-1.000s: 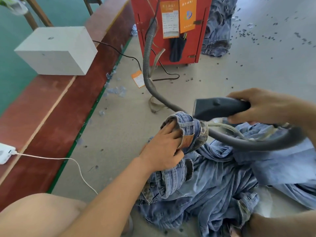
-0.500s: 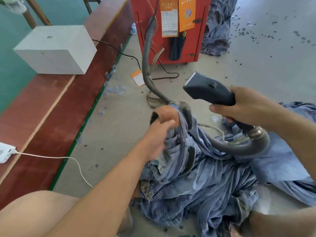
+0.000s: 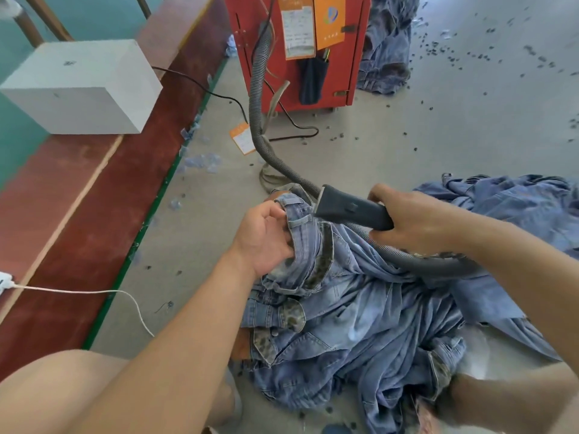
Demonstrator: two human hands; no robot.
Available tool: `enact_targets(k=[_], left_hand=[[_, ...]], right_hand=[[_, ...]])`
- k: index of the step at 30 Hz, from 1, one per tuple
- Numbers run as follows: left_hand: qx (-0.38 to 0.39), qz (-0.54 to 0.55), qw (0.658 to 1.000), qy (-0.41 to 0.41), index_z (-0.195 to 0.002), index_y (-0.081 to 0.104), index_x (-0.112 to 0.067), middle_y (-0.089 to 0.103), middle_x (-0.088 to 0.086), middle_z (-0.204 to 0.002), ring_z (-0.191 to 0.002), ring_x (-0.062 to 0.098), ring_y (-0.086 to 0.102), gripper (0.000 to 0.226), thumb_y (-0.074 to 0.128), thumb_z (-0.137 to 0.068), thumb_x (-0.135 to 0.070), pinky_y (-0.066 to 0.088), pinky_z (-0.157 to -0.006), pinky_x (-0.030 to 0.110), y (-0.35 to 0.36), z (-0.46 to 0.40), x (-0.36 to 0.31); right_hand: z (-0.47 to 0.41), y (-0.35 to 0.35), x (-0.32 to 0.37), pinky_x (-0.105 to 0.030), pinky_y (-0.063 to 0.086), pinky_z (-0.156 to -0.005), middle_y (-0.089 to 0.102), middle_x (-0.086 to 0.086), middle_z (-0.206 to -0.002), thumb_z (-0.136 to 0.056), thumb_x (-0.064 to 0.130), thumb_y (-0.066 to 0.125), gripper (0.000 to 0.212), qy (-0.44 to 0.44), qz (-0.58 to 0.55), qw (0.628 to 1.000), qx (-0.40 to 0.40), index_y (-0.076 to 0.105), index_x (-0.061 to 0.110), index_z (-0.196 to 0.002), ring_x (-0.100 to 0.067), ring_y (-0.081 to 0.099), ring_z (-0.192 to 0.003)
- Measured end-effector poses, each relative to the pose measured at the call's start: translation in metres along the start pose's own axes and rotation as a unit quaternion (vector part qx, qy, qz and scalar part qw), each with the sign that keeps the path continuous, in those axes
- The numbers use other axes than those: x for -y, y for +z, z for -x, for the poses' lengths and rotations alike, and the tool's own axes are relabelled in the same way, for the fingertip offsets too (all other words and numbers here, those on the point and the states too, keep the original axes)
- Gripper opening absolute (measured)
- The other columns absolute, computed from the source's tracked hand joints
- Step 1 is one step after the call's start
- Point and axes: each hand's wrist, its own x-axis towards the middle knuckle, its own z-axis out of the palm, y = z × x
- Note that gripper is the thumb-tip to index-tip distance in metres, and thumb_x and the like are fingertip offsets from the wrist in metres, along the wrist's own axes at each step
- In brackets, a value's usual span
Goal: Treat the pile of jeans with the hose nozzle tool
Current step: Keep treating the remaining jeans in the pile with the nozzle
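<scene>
A pile of light blue jeans [image 3: 369, 314] lies crumpled on the grey floor in front of me. My left hand [image 3: 266, 238] grips the waistband of the top pair and holds it up. My right hand [image 3: 410, 220] holds the dark grey hose nozzle tool [image 3: 347, 208] by its handle. The nozzle's flat mouth points left and sits against the raised waistband. Its ribbed grey hose [image 3: 260, 98] curves back to a red machine [image 3: 297, 48].
A white block [image 3: 84, 89] sits on a red-brown ledge [image 3: 78, 214] at the left. A white cable [image 3: 94, 292] trails from a plug at the left edge. More jeans [image 3: 388, 51] lie beside the red machine. Small dark scraps dot the floor.
My right hand has swung the nozzle down from the air to the waistband. My left hand has turned the waistband over, so the brown patch no longer shows.
</scene>
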Motion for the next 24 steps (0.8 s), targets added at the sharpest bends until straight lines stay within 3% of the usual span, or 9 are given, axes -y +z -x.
enact_targets(k=[2,4,8,10,13,16,19,21,24], left_hand=[[0.033,-0.007,0.999,-0.014,-0.096,0.077,-0.017,0.068,0.008,-0.097,-0.088,0.029,0.06,0.037,0.047,-0.076,-0.027,0.046,-0.091,0.054,-0.005,-0.001,0.001],[0.055,-0.014,0.998,-0.025,-0.116,0.072,-0.017,0.067,0.01,-0.106,-0.095,0.031,0.061,0.046,0.047,-0.08,-0.032,0.047,-0.093,0.057,-0.007,-0.003,0.003],[0.093,-0.052,0.992,-0.067,-0.129,0.066,-0.015,0.061,0.018,-0.122,-0.109,0.035,0.058,0.05,0.037,-0.093,-0.036,0.044,-0.094,0.056,-0.004,-0.004,0.006],[0.095,-0.047,0.991,-0.076,-0.133,0.062,-0.013,0.058,0.019,-0.117,-0.1,0.032,0.056,0.054,0.036,-0.094,-0.039,0.044,-0.087,0.048,-0.006,-0.004,0.005],[0.082,-0.051,0.993,-0.066,-0.131,0.061,-0.02,0.056,0.011,-0.102,-0.083,0.026,0.045,0.054,0.046,-0.084,-0.044,0.038,-0.073,0.039,-0.008,-0.002,0.003],[0.094,-0.072,0.991,-0.059,-0.136,0.061,-0.019,0.053,0.017,-0.115,-0.099,0.033,0.04,0.058,0.037,-0.09,-0.047,0.037,-0.082,0.046,-0.009,-0.001,0.006],[0.114,-0.093,0.986,-0.074,-0.145,0.056,-0.021,0.056,0.018,-0.121,-0.102,0.035,0.044,0.064,0.026,-0.096,-0.047,0.037,-0.087,0.048,-0.006,-0.001,0.008],[0.124,-0.095,0.985,-0.074,-0.15,0.051,-0.019,0.056,0.016,-0.133,-0.116,0.035,0.05,0.065,0.023,-0.098,-0.044,0.04,-0.098,0.048,-0.005,-0.001,0.008],[0.097,-0.088,0.989,-0.069,-0.148,0.052,-0.012,0.059,0.015,-0.133,-0.119,0.034,0.053,0.064,0.023,-0.1,-0.042,0.042,-0.1,0.048,-0.008,-0.001,0.006]], right_hand=[[-0.001,-0.005,-0.007,-0.025,0.036,-0.048,0.059,0.006,-0.068,-0.09,0.026,0.07,0.029,0.012,0.028,1.0,0.007,0.046,0.025,-0.106,-0.01,0.059,-0.057],[-0.003,-0.006,-0.006,-0.025,0.036,-0.05,0.058,0.009,-0.068,-0.09,0.024,0.069,0.024,0.009,0.042,0.999,0.01,0.049,0.026,-0.103,-0.008,0.058,-0.06],[-0.008,0.007,0.019,-0.03,0.044,-0.059,0.058,0.012,-0.075,-0.091,0.029,0.069,0.021,-0.062,0.027,0.998,0.007,0.05,0.033,-0.099,-0.009,0.057,-0.068],[-0.007,0.006,0.026,-0.034,0.051,-0.067,0.062,0.012,-0.08,-0.091,0.033,0.07,0.02,-0.082,-0.004,0.997,-0.007,0.057,0.032,-0.106,-0.012,0.061,-0.073],[-0.007,-0.009,0.019,-0.025,0.048,-0.065,0.066,0.014,-0.082,-0.089,0.035,0.073,0.023,-0.087,-0.046,0.994,-0.048,0.061,0.034,-0.109,0.0,0.06,-0.073],[-0.009,-0.023,0.004,-0.02,0.037,-0.057,0.061,0.015,-0.072,-0.088,0.033,0.075,0.021,-0.056,-0.031,0.994,-0.093,0.059,0.036,-0.1,0.004,0.056,-0.064],[-0.013,-0.018,0.0,-0.031,0.04,-0.061,0.06,0.014,-0.075,-0.088,0.027,0.073,0.022,-0.023,0.014,0.998,-0.056,0.063,0.029,-0.107,-0.011,0.058,-0.069],[-0.014,-0.009,0.006,-0.033,0.043,-0.063,0.063,0.011,-0.078,-0.087,0.026,0.071,0.024,-0.034,0.026,0.998,-0.038,0.065,0.029,-0.11,-0.015,0.059,-0.072],[-0.013,-0.01,0.015,-0.028,0.047,-0.066,0.067,0.011,-0.081,-0.086,0.031,0.074,0.024,-0.078,-0.045,0.994,-0.059,0.066,0.03,-0.108,-0.009,0.062,-0.076]])
